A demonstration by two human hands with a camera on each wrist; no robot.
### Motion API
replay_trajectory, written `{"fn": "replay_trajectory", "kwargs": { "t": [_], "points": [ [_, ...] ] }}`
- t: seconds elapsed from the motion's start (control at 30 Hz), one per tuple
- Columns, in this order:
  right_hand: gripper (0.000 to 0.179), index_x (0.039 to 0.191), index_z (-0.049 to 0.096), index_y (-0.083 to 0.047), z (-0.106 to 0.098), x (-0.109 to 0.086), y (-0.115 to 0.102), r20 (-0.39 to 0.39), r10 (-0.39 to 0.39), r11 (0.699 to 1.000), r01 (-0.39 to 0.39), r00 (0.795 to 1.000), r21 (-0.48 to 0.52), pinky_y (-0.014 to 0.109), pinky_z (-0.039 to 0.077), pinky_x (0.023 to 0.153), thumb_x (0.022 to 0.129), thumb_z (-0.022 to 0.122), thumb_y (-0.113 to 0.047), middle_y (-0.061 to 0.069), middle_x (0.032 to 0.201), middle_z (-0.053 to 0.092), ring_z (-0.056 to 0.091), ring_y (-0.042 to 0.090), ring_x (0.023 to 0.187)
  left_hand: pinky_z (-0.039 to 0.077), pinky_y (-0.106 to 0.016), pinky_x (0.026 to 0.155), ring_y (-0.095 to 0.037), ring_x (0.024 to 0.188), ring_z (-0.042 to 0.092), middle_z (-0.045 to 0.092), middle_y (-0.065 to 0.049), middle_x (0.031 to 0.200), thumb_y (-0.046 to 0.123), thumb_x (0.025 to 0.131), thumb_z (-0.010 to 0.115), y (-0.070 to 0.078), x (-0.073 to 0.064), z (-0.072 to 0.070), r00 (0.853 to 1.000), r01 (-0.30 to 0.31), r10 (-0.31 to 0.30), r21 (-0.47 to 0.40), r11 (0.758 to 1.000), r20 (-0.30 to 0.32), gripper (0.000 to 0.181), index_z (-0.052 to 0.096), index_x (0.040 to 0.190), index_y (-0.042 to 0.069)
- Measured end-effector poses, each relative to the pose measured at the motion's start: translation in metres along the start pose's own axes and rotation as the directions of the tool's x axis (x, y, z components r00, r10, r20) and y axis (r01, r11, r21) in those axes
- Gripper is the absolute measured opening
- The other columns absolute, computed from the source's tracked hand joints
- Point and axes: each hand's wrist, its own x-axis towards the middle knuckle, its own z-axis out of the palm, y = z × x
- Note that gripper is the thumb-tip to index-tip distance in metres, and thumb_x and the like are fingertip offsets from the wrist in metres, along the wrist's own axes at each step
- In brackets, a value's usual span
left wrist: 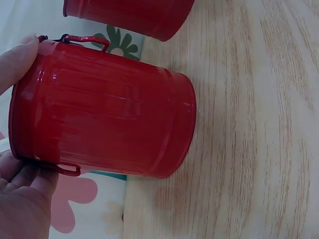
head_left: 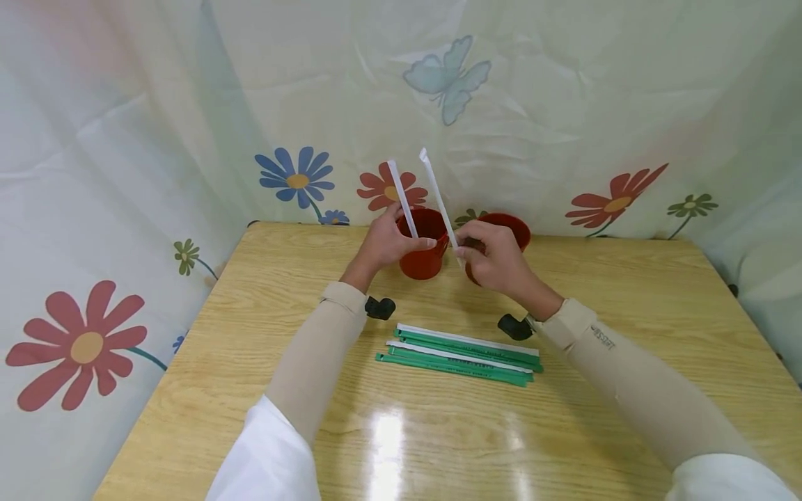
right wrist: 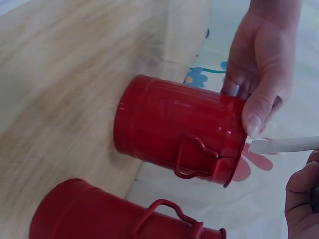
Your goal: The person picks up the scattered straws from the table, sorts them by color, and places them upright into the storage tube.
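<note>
My left hand grips the rim of a red metal bucket with small side handles, thumb at the near side and fingers behind. The bucket stands upright on the table in the left wrist view. A white paper-wrapped straw leans out of its mouth. Between thumb and fingers, my right hand pinches another white wrapped straw, tilted up and to the left beside that bucket's right edge. Partly behind the right hand is a second red bucket.
Several green and white wrapped straws lie side by side on the wooden table, nearer me than the buckets. A flower-printed curtain hangs along the table's back edge and left side.
</note>
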Motion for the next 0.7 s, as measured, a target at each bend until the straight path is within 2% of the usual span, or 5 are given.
{"fn": "replay_trajectory", "kwargs": {
  "t": [0.17,0.4,0.7],
  "points": [
    [0.007,0.098,0.075,0.003,0.002,0.013,-0.001,-0.013,0.063,0.998,-0.063,0.998,0.001,0.018,0.048,0.073,0.091,0.074,0.005,0.016,0.092,0.074,0.057,0.023,0.079,0.052,-0.051,0.111,-0.03,0.132,0.056,0.061,-0.009,0.147,0.033,0.081,0.091,0.001,0.0,0.0,1.0,0.018,-0.018,0.024,1.0,-0.009,0.087,0.045,0.151,0.011],
    [0.005,0.097,0.075,0.002,0.005,0.036,-0.002,-0.014,0.123,0.992,-0.122,0.992,0.025,0.02,0.048,0.074,0.094,0.073,-0.001,0.018,0.09,0.073,0.06,0.027,0.08,0.051,-0.051,0.113,-0.029,0.132,0.058,0.062,-0.008,0.145,0.033,0.082,0.091,0.002,0.0,0.0,0.999,0.038,-0.037,0.042,0.998,-0.007,0.085,0.045,0.15,0.012],
    [0.006,0.094,0.074,0.0,0.012,0.068,-0.001,-0.012,0.173,0.985,-0.173,0.985,0.013,0.033,0.05,0.074,0.096,0.072,-0.005,0.017,0.086,0.07,0.059,0.028,0.081,0.051,-0.051,0.113,-0.029,0.133,0.058,0.062,-0.009,0.146,0.03,0.083,0.089,0.002,-0.001,-0.001,0.999,0.039,-0.039,0.04,0.998,0.003,0.081,0.045,0.149,0.013]
  ]
}}
